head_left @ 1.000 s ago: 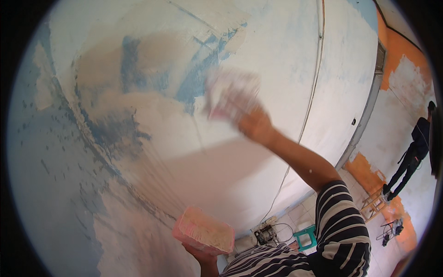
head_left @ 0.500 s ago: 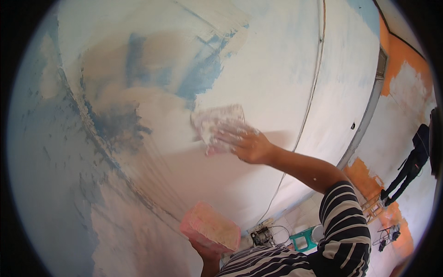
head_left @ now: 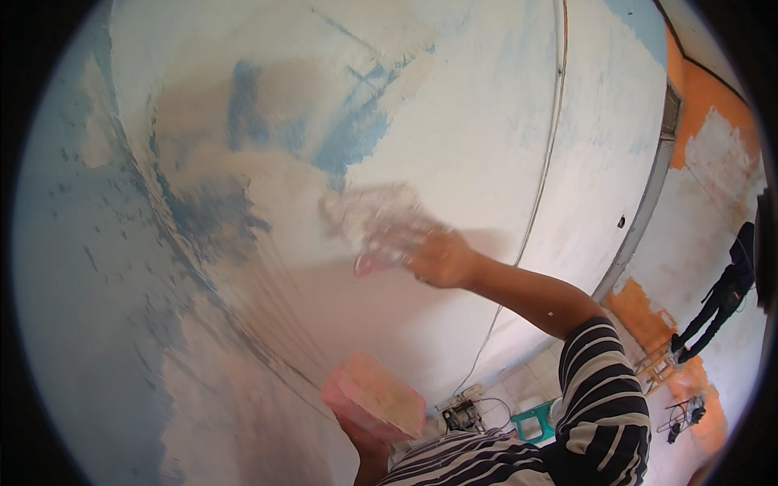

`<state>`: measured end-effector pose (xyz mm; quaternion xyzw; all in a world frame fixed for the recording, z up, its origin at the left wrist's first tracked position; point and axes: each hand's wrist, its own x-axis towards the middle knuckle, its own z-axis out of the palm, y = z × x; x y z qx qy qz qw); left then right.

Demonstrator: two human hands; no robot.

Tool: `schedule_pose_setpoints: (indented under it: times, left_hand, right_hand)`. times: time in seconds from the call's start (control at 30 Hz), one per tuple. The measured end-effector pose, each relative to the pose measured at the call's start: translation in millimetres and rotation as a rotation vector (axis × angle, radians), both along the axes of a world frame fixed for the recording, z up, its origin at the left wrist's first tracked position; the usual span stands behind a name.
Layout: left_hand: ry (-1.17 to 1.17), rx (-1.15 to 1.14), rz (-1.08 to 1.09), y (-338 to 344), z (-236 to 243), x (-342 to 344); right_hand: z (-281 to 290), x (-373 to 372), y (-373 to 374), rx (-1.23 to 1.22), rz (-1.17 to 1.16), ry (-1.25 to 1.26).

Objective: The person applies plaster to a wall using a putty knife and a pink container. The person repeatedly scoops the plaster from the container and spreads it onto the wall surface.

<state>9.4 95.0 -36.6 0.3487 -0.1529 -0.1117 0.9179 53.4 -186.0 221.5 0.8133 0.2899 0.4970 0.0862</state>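
Observation:
My right hand (head_left: 438, 253), smeared with white putty, is closed on a broad flat putty scraper (head_left: 369, 212) against the wall (head_left: 478, 154). Motion blurs the scraper; white putty coats it and a pink edge shows at its lower corner. Down at the bottom, my left hand (head_left: 365, 443) grips a pink, box-shaped tub (head_left: 344, 397) from below, its fingers mostly hidden beneath. Pale putty (head_left: 385, 393) shows in the tub. Around the scraper the wall is whitish, with bare blue patches (head_left: 348, 142) up and to the left.
A wall corner (head_left: 174, 231) runs down the left side. A thin cable (head_left: 545, 190) hangs along the wall on the right. Below stand a green stool (head_left: 531, 425) and a small machine (head_left: 462, 415). A person in dark clothes (head_left: 721, 296) stands on a wooden support (head_left: 656, 364) at far right.
The scraper in my right hand has shifted slightly left across the wall. My left hand and the tub appear a little farther right, as the whole view has shifted slightly.

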Motion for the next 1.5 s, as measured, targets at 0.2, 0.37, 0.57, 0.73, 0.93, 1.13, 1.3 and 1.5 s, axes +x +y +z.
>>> schedule_pose_setpoints:
  times: [0.2,0.37,0.57,0.73,0.93,1.13,1.3,1.5]
  left_hand:
    - [-0.009,0.097,-0.003,-2,8,-8]
    - [0.101,0.004,-0.035,2,-4,-7]
    - [-0.028,0.079,-0.006,1,6,-3]
    - [0.095,0.049,0.002,-2,14,-9]
    - [-0.016,0.109,0.087,2,14,-1]
    - [0.046,0.1,-0.006,1,-14,-2]
    - [0.013,0.047,0.005,2,-1,0]
    - [0.014,0.149,0.06,0,11,-8]
  right_hand:
    - [85,-8,-50,0.355,-0.229,-0.473]
    - [-24,21,-9,-0.083,-0.02,-0.063]
    - [85,-26,-16,0.563,-0.066,-0.166]
    - [36,27,-42,-0.076,-0.447,-0.295]
    - [35,-11,8,0.256,0.083,0.097]
    - [83,-9,-27,0.34,-0.219,-0.32]
    - [2,3,20,-0.117,-0.098,-0.1]
    - [92,-17,-27,0.436,-0.056,-0.391]
